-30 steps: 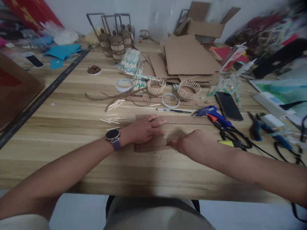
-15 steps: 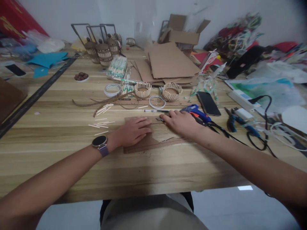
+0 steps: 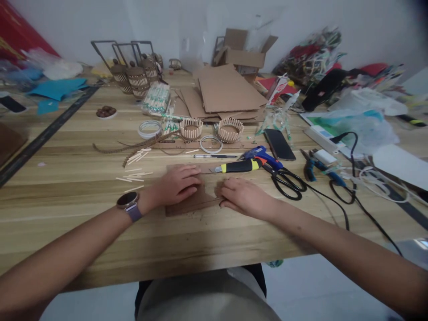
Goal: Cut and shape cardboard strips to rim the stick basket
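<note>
My left hand (image 3: 179,183), with a watch (image 3: 127,200) on its wrist, lies flat on a brown cardboard piece (image 3: 182,207) and presses it to the table. At that piece's torn right edge is my right hand (image 3: 244,196), its fingers curled and pinching the cardboard; the fingertips are partly hidden. Just beyond the right hand lies a black and yellow utility knife (image 3: 239,166), its blade pointing left. A pen (image 3: 216,156) rests behind the knife. Black-handled scissors (image 3: 287,183) and a blue glue gun (image 3: 262,156) are to the right.
Short wooden sticks (image 3: 135,176) are scattered left of the cardboard. Two stick rings (image 3: 230,130) and rolls of white tape (image 3: 149,129) stand farther back, before stacked cardboard sheets (image 3: 229,89). A phone (image 3: 280,144), pliers (image 3: 309,165) and black cables (image 3: 334,206) lie at right.
My right hand has let go of the utility knife and come nearer, onto the cardboard's right edge. The knife now lies uncovered. My left hand stays on the cardboard; the view has shifted slightly.
</note>
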`<state>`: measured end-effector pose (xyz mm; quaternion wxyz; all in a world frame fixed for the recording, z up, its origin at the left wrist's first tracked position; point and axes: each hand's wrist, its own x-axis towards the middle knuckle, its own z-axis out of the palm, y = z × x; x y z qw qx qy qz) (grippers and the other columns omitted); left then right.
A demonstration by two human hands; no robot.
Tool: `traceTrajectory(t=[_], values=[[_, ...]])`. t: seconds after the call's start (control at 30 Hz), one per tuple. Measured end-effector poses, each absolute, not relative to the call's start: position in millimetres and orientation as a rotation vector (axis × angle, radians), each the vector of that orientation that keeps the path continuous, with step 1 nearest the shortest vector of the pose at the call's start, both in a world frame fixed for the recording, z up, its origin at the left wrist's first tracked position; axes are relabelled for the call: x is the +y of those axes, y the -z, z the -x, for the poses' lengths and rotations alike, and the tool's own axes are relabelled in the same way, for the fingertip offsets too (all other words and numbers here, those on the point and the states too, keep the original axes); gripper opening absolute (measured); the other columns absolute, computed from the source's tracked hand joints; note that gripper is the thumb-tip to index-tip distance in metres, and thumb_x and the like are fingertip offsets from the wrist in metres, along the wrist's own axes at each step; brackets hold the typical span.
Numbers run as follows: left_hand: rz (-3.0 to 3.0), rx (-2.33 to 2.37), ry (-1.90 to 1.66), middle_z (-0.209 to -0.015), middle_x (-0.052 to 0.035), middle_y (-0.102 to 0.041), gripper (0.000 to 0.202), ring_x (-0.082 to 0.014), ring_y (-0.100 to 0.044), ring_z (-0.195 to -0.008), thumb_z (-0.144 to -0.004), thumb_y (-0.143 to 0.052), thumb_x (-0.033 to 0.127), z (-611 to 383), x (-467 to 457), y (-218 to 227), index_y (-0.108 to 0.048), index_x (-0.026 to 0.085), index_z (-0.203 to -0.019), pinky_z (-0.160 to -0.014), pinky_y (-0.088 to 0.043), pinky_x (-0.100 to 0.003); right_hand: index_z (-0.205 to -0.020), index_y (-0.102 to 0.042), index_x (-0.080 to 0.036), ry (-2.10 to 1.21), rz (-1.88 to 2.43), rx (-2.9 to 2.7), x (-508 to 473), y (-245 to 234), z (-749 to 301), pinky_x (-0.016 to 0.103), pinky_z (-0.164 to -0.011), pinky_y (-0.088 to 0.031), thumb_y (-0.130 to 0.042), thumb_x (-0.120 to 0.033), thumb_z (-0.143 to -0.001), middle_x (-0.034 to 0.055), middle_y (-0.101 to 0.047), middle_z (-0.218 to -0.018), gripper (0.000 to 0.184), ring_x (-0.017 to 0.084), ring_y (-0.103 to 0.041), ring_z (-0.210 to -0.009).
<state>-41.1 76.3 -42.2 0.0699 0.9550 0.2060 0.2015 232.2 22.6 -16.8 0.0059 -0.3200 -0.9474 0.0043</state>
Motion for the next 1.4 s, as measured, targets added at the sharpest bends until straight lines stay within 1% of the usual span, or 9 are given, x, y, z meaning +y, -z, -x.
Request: traceTrajectory(t=[0.13,0.23,0.3,0.4,0.5,0.6,0.9,1.17,1.4], values=[[-2.876,0.608,-0.38,-0.127,-0.0114,-0.069,0.041,-0.0324,-0.057,-0.124,-0.102,-0.042,0.049,44,56,3,-0.067,0.019,-0.115,-0.107,-0.042,-0.052,-0.092,-0.066,-0.015,0.209,0.902,-2.894,13,10,-228,0.032,-0.069,-0.039,-0.042,-0.031,-0.104,0.0072,-0.063,-0.082,0.031,0.02,-0.057,-0.076],[-2.837,0.721,-0.128,-0.106,-0.0066,-0.075,0.049,-0.0261,-0.069,-0.09,-0.094,-0.05,0.062,51,36,-38,-0.065,0.024,-0.121,-0.081,-0.052,-0.037,-0.094,-0.065,-0.015,0.204,0.894,-2.835,4,-16,-225,0.031,-0.063,-0.037,-0.03,-0.023,-0.106,0.008,-0.064,-0.083,0.038,0.019,-0.057,-0.068],[-2.832,0.894,-0.086,-0.097,-0.003,-0.076,0.033,-0.0237,-0.07,-0.082,-0.099,-0.049,0.047,56,29,-61,-0.068,0.027,-0.116,-0.071,-0.049,-0.032,-0.094,-0.064,-0.016,0.042,1.0,-2.797,2,-38,-222,0.03,-0.06,-0.037,-0.028,-0.024,-0.105,0.0091,-0.066,-0.086,0.039,0.019,-0.059,-0.068],[-2.706,0.98,-0.053,-0.089,0.0012,-0.076,0.025,-0.0193,-0.069,-0.076,-0.098,-0.047,0.031,60,32,-81,-0.072,0.027,-0.103,-0.065,-0.045,-0.026,-0.097,-0.063,-0.018,-0.547,1.189,-2.685,7,-64,-217,0.026,-0.06,-0.04,-0.037,-0.027,-0.102,0.0057,-0.068,-0.085,0.027,0.017,-0.061,-0.069],[-2.509,0.88,0.043,-0.077,0.0052,-0.073,0.022,-0.014,-0.066,-0.067,-0.091,-0.05,0.021,57,44,-74,-0.072,0.025,-0.091,-0.062,-0.042,-0.021,-0.094,-0.063,-0.019,-1.025,1.272,-2.568,16,-66,-212,0.023,-0.057,-0.041,-0.044,-0.023,-0.097,-0.0003,-0.064,-0.072,0.02,0.013,-0.058,-0.059],[-2.443,0.848,0.144,-0.076,0.0057,-0.073,0.019,-0.0123,-0.065,-0.066,-0.086,-0.055,0.016,51,52,-47,-0.072,0.023,-0.088,-0.06,-0.042,-0.019,-0.095,-0.065,-0.016,-1.196,1.288,-2.592,22,-47,-208,0.023,-0.055,-0.041,-0.044,-0.021,-0.096,-0.0002,-0.064,-0.071,0.022,0.013,-0.058,-0.057],[-2.612,0.96,0.067,-0.077,-0.0034,-0.07,0.015,-0.0197,-0.064,-0.07,-0.088,-0.058,0.013,44,37,4,-0.067,0.019,-0.078,-0.061,-0.044,-0.027,-0.095,-0.069,-0.016,-0.805,1.188,-2.821,22,-5,-189,0.028,-0.072,-0.044,-0.059,-0.015,-0.091,0.0059,-0.068,-0.092,0.011,0.02,-0.063,-0.087],[-3.102,1.028,-0.089,-0.087,-0.009,-0.065,0.023,-0.0267,-0.06,-0.081,-0.091,-0.044,0.002,44,-2,23,-0.062,0.016,-0.086,-0.069,-0.047,-0.037,-0.092,-0.065,-0.015,-0.391,1.14,-2.923,8,9,-181,0.033,-0.075,-0.041,-0.054,-0.009,-0.093,0.0083,-0.064,-0.092,0.012,0.022,-0.057,-0.085],[-3.16,1.066,-0.04,-0.092,-0.0093,-0.066,0.024,-0.0258,-0.059,-0.081,-0.09,-0.044,0.002,57,-20,26,-0.063,0.014,-0.098,-0.071,-0.049,-0.037,-0.087,-0.062,-0.016,-0.066,1.046,-2.91,-7,17,-182,0.033,-0.065,-0.039,-0.049,-0.004,-0.094,0.0069,-0.06,-0.083,0.019,0.022,-0.05,-0.078]])
